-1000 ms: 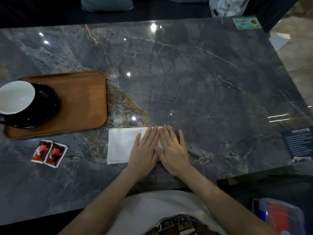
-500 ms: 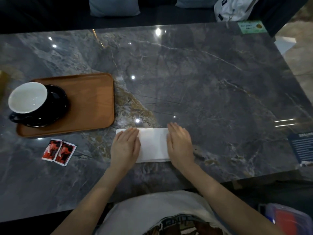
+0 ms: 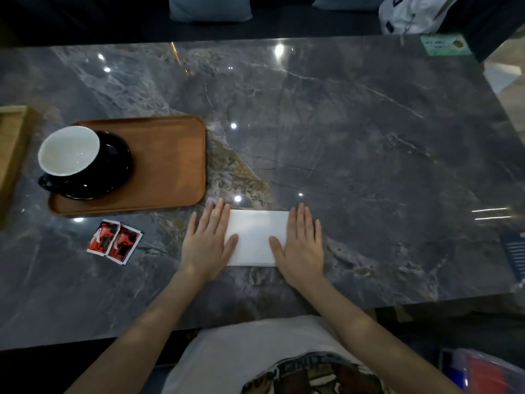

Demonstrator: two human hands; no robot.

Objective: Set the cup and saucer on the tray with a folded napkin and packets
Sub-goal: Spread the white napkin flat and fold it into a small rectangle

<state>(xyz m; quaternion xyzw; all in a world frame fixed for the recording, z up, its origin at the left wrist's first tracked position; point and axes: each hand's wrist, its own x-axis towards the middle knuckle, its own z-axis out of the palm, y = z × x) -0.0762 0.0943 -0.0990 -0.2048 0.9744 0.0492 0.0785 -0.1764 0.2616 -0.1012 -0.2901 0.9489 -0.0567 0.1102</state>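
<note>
A folded white napkin (image 3: 254, 237) lies flat on the dark marble table near the front edge. My left hand (image 3: 208, 241) presses flat on its left end and my right hand (image 3: 301, 243) on its right end, fingers spread. A wooden tray (image 3: 167, 163) sits to the left, and on its left part stands a black saucer (image 3: 113, 172) bearing a cup (image 3: 69, 150) with a white inside. Two red packets (image 3: 115, 241) lie on the table just in front of the tray, left of my left hand.
A light wooden box edge (image 3: 11, 155) shows at the far left. A green card (image 3: 444, 45) lies at the table's far right corner, a dark blue card (image 3: 514, 251) at the right edge. Cushions and a white bag sit behind the table.
My hands slid apart from the napkin's middle to its two ends, smoothing it. The napkin now shows between them.
</note>
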